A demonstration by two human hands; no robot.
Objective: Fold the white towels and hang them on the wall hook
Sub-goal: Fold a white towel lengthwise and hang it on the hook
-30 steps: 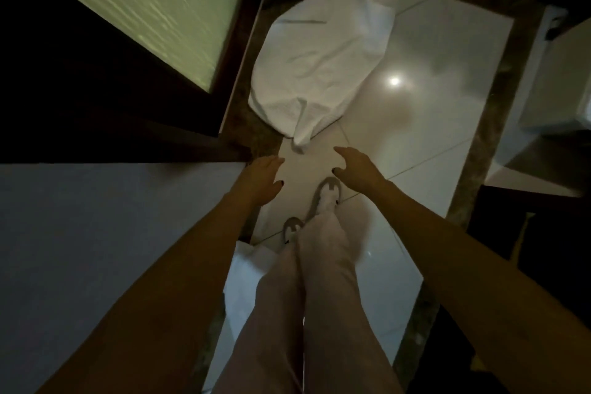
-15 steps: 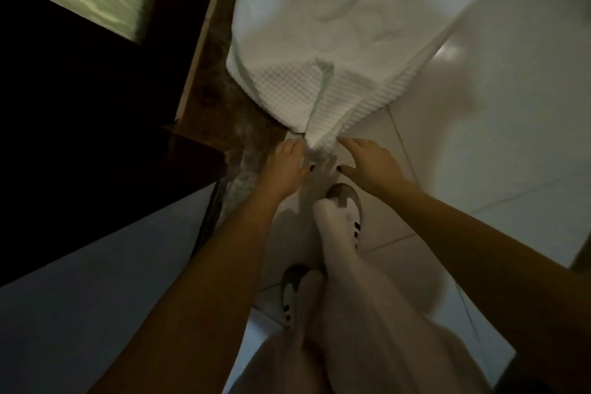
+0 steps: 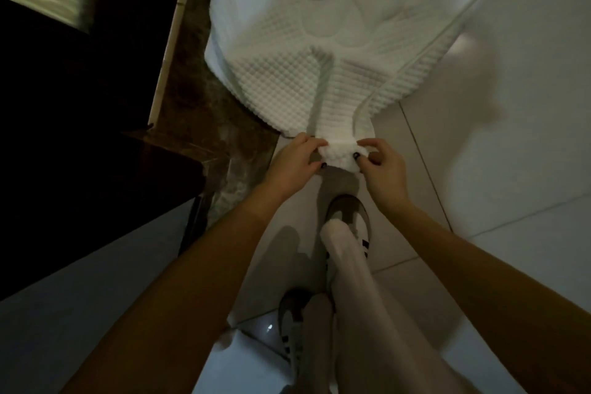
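Bending over the white towel point(image 3: 319, 57), we hold its near corner in both hands. Our left hand point(image 3: 292, 163) grips the bunched tip from the left, fingers and thumb curled onto it. Our right hand point(image 3: 380, 166) pinches the same tip from the right. The hands sit just beside each other, with only a small wad of waffle cloth between them.

The rest of the towel lies spread on the pale floor tiles point(image 3: 511, 153). Its far end runs out of the top of the view, and its left edge lies over the dark marbled strip point(image 3: 204, 125) by the door frame. A raised crease runs from the held corner up into the cloth.

We judge the main risk to be the hold itself. With both hands on one corner, a lift from here would probably let the towel hang as a rope rather than a flat sheet, and any fold made from that would come out skewed. One hand likely needs to travel along the hem to a second corner first.

Our front shoe point(image 3: 350, 217) stands directly below the hands, so the trailing cloth could catch under it as we rise. Dragging the left edge across the dark strip might soil it. The light is dim and the hems are hard to read. No wall hook is in view.
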